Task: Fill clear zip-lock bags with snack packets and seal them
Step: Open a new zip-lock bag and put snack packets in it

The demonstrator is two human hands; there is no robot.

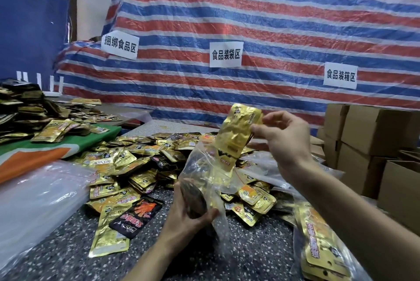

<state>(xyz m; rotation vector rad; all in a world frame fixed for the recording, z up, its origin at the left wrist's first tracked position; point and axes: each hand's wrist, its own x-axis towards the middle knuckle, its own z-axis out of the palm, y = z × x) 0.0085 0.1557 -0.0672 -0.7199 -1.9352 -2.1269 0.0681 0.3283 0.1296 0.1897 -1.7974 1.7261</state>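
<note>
Head view: left hand (191, 215) curled round lower end of clear zip-lock bag (197, 163), packets inside. Above it, right hand (286, 142) pinches gold snack packet (238, 131) by upper edge, lower end at bag mouth. Loose packet pile (136, 158) beyond both hands; cardboard boxes (363, 131) right of right hand; striped tarp (250, 19) farthest.
</note>
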